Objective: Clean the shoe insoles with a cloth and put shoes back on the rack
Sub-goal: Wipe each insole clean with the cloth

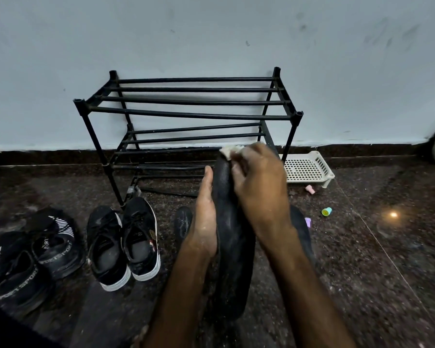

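A long black insole (232, 247) stands nearly on end in front of me. My left hand (204, 219) supports it from the left side with straight fingers laid along its edge. My right hand (259, 187) grips a small pale cloth (228, 151) and presses it against the insole's top end. A black shoe rack (186, 114) with bare bars stands against the wall behind. Two black insoles lie on the floor, one (182, 222) left of my hands and one (303, 232) partly hidden behind my right forearm.
A pair of black sneakers with white soles (123, 244) sits on the dark stone floor at the left. Further left lies a black sport pair (33, 259). A white perforated tray (308, 169) and small coloured caps (326, 211) lie right of the rack.
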